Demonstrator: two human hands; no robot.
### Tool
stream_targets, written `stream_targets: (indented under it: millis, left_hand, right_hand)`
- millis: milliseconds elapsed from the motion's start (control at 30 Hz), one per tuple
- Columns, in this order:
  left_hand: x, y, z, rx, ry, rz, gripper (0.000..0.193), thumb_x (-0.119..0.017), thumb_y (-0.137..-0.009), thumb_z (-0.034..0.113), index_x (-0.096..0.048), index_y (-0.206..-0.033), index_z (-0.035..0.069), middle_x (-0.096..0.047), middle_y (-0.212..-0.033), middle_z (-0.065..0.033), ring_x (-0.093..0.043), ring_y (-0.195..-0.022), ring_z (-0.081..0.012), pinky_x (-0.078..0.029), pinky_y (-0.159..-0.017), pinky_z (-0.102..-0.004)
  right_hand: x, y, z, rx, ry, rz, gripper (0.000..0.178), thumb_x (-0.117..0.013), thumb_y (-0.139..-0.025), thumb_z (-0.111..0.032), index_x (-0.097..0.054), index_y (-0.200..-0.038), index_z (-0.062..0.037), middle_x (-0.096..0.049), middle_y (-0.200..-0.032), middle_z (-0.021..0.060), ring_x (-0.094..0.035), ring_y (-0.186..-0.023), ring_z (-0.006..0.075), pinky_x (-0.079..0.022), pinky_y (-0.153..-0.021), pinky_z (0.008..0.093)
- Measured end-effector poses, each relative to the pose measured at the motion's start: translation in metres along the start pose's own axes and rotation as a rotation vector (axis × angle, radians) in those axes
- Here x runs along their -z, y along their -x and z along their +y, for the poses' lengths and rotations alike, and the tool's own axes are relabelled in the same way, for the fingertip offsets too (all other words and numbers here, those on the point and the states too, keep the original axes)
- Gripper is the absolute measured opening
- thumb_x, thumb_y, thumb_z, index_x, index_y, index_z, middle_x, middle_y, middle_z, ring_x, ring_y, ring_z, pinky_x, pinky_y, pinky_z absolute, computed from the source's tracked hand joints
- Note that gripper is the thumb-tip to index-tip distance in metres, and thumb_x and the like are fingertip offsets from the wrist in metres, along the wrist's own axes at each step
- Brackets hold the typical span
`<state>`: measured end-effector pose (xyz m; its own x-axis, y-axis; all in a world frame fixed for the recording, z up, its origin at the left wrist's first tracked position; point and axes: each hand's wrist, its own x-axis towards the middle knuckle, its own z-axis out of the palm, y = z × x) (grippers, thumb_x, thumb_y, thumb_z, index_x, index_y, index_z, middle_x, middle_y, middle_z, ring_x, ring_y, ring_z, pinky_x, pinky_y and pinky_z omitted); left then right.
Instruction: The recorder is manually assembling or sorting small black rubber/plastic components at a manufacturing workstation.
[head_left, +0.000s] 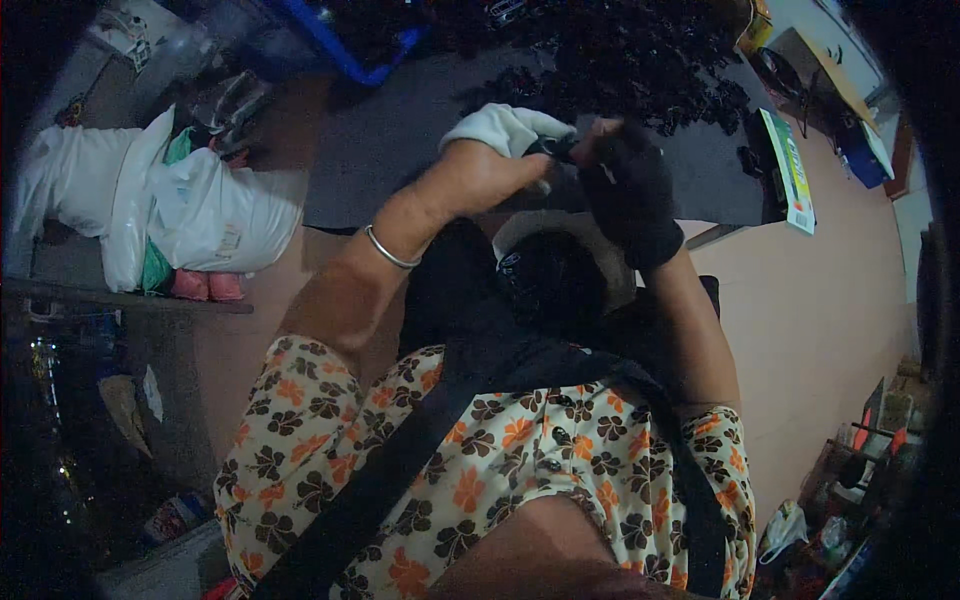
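Observation:
Near the front edge of the dark grey work table (pixel 390 135), my two hands meet. My left hand (pixel 485 172) has a white glove (pixel 500 127) over its fingers and pinches a small black part (pixel 551 147), whose exact kind is too dark to make out. In a black glove, my right hand (pixel 635 195) bends its fingers close against that part; its thumb and fingertips are bare. Whatever lies between the right fingers is hidden by shadow. Beyond both hands spreads a heap of small black parts (pixel 630 75). Below them, at my lap, sits a round pale container (pixel 515 232) with dark, shiny contents.
White plastic bags (pixel 230 215) are piled on a stand at the left, with pink and green bags beneath. A blue frame-like edge (pixel 345 50) lies at the far left of the table. A green and white packet (pixel 788 170) lies at its right edge.

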<state>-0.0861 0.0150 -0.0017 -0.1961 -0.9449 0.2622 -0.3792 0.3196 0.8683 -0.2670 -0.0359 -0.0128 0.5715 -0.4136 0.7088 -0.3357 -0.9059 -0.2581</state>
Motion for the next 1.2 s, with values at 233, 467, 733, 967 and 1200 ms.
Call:
stream_targets:
  millis: [233,467,733,967,1200]
  left_hand:
    - [-0.003,0.008,0.011,0.038,0.138,0.026,0.028,-0.056,-0.079,0.003,-0.058,-0.108,0.001,-0.062,-0.083,-0.0069,-0.061,-0.067,-0.0111,-0.051,-0.059,-0.0238]
    - [-0.003,0.010,0.009,0.090,0.151,0.006,0.028,-0.055,-0.080,0.004,-0.058,-0.108,0.002,-0.062,-0.082,-0.0062,-0.059,-0.068,-0.0102,-0.051,-0.060,-0.0237]
    - [-0.003,0.011,0.010,0.060,0.169,0.009,0.028,-0.055,-0.079,0.004,-0.058,-0.107,0.003,-0.063,-0.083,-0.0068,-0.060,-0.071,-0.0109,-0.050,-0.061,-0.0238]
    - [-0.008,0.013,0.022,0.108,0.075,0.084,0.026,-0.058,-0.077,-0.001,-0.058,-0.103,-0.003,-0.062,-0.100,-0.0099,-0.062,-0.078,-0.0144,-0.051,-0.068,-0.0264]
    - [-0.039,0.022,0.022,-0.245,-0.396,0.265,0.027,-0.062,-0.074,0.006,-0.061,-0.101,0.002,-0.060,-0.103,-0.0169,-0.057,-0.098,-0.0287,-0.043,-0.086,-0.0325]
  right_hand:
    - [-0.001,0.017,-0.013,-0.022,-0.007,0.060,0.011,-0.064,-0.070,-0.005,-0.059,-0.080,-0.0062,-0.059,-0.086,0.0112,-0.058,-0.076,0.0288,-0.048,-0.066,0.0351]
    - [0.007,0.020,-0.015,0.001,-0.023,0.074,0.012,-0.062,-0.071,-0.001,-0.058,-0.080,-0.0079,-0.059,-0.090,0.0093,-0.059,-0.078,0.0272,-0.048,-0.061,0.0338]
    - [0.007,0.026,-0.006,0.071,-0.015,0.061,0.015,-0.058,-0.069,0.003,-0.057,-0.080,-0.0079,-0.059,-0.087,0.0074,-0.059,-0.077,0.0253,-0.048,-0.062,0.0334]
    - [-0.002,0.030,-0.011,-0.234,-0.131,0.122,0.011,-0.058,-0.075,-0.002,-0.056,-0.085,-0.0036,-0.059,-0.086,0.0101,-0.058,-0.078,0.0231,-0.047,-0.066,0.0292]
    - [-0.006,0.025,-0.022,-0.708,-0.739,0.141,0.015,-0.057,-0.081,-0.003,-0.056,-0.096,-0.0010,-0.058,-0.090,0.0047,-0.055,-0.082,0.0133,-0.045,-0.074,0.0264]
